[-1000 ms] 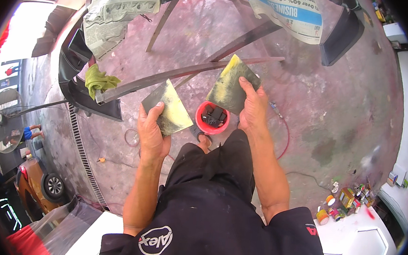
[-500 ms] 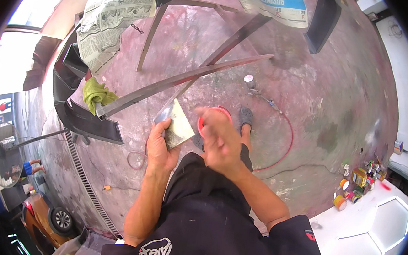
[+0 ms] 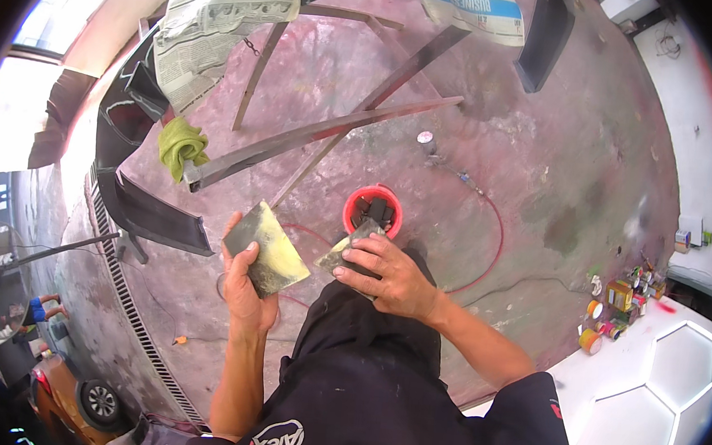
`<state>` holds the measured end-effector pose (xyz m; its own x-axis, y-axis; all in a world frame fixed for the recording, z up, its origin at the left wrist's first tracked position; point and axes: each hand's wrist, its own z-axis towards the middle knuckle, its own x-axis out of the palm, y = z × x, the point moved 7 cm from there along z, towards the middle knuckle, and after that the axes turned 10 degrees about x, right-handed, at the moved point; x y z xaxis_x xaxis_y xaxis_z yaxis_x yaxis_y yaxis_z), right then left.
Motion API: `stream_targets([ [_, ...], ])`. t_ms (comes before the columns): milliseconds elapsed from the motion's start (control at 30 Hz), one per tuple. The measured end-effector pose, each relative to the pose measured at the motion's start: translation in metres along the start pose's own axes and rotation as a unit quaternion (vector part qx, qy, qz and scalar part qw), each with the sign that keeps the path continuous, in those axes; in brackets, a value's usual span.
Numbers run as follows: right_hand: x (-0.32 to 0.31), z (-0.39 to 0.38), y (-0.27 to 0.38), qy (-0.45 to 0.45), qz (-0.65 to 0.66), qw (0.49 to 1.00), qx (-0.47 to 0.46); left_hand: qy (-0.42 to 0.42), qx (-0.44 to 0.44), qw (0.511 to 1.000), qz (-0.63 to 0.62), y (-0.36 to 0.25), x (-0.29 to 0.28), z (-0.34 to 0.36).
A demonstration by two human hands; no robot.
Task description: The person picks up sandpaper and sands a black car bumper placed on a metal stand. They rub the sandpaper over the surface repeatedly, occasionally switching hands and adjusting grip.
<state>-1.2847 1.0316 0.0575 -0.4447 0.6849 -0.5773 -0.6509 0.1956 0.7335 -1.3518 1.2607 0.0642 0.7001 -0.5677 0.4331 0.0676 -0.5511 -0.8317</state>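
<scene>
My left hand (image 3: pixel 244 287) is closed on the edge of a flat four-sided plate (image 3: pixel 276 254), dark grey with a pale yellow smear across its face. Fingers of my right hand (image 3: pixel 397 280) grip a smaller flat piece (image 3: pixel 333 256), also grey and yellow; part of it is hidden under the fingers. The two pieces are held close together but apart, above my lap. Just beyond my right hand a red bucket (image 3: pixel 398 219) stands on the floor, with dark block-like pieces (image 3: pixel 373 210) in it.
Crossed metal beams (image 3: pixel 330 128) form a stand ahead, with a green cloth (image 3: pixel 181 146) on one end. A black bumper-like part (image 3: pixel 163 224), partly under newspaper (image 3: pixel 221 19), curves around it. A spray gun (image 3: pixel 435 157) trails a red hose (image 3: pixel 501 234). Cans (image 3: pixel 589 340) stand at right.
My right hand, blurred and over the bucket before, is now lower with the smaller piece clearly visible in it. The left plate has turned, showing more of its face. The bucket is now uncovered.
</scene>
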Motion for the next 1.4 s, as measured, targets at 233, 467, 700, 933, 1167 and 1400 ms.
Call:
stream_targets([
  [233,0.018,-0.001,0.066,-0.012,0.070,0.994,0.082,-0.086,0.181,0.980,0.018,-0.013,-0.012,-0.042],
  [467,0.012,-0.057,0.117,-0.035,0.032,0.998,0.035,-0.066,0.203,0.976,-0.029,-0.004,0.015,-0.128],
  [700,-0.011,-0.093,0.139,-0.084,0.016,0.996,0.039,-0.009,0.146,0.981,-0.124,0.039,0.017,-0.211],
  [933,0.040,-0.111,0.179,-0.046,0.124,0.988,0.078,-0.049,0.169,0.984,-0.029,0.036,-0.048,-0.289],
  [1167,0.124,-0.066,0.165,0.144,0.441,0.822,0.329,-0.223,0.166,0.959,-0.051,0.045,-0.152,-0.388],
  [1400,0.218,-0.129,0.218,0.460,0.387,0.755,0.262,-0.172,0.097,0.945,-0.262,0.064,-0.181,-0.423],
])
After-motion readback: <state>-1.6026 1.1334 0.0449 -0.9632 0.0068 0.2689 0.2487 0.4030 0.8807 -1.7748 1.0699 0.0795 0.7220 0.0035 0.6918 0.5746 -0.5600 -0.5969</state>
